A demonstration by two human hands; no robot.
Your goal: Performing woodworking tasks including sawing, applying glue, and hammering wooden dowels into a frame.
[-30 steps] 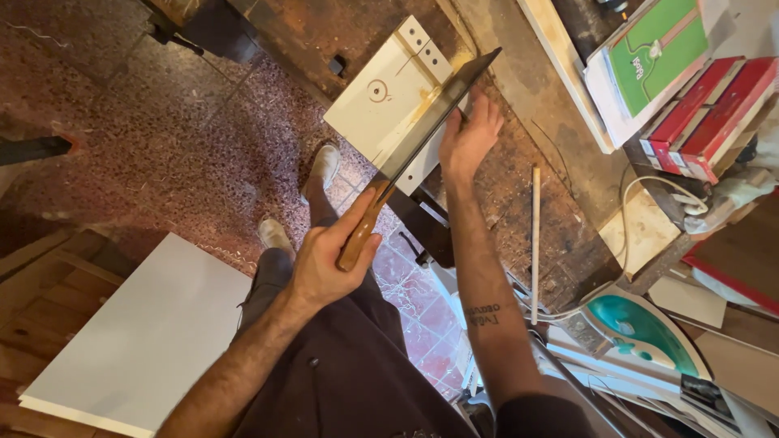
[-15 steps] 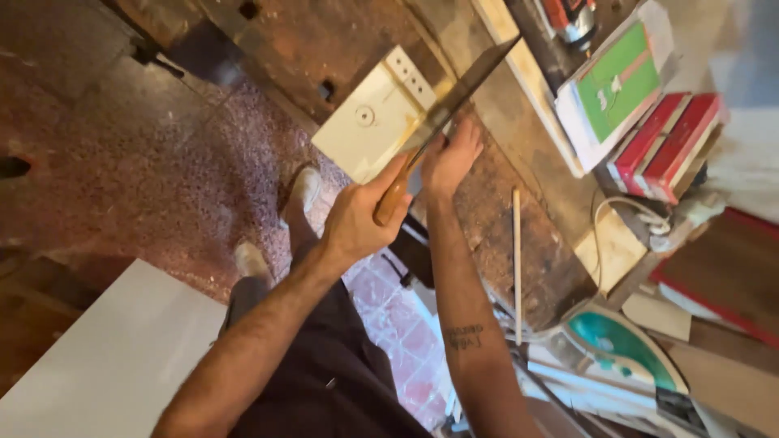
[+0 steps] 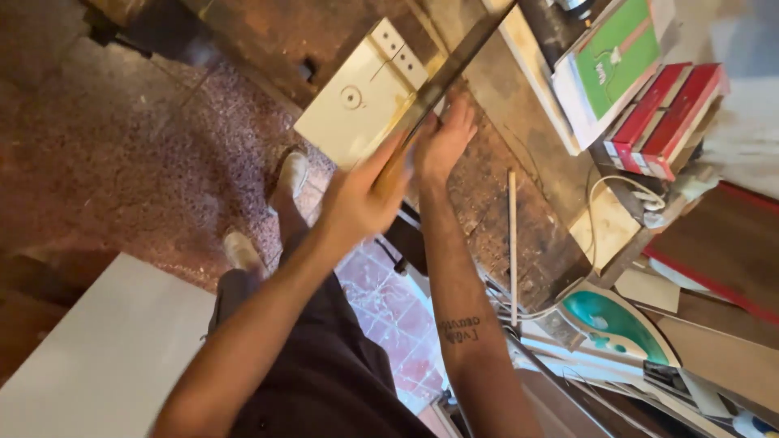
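left hand [image 3: 357, 199]: grip closed, arm extended forward | right hand [image 3: 442, 138]: fingers spread flat, forearm straight

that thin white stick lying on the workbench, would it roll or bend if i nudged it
The thin white stick looks long and slender, so it would probably flex a little and weigh very little. Lying loose on the rough, scarred workbench, it would likely slide or pivot; whether it rolls I cannot tell.
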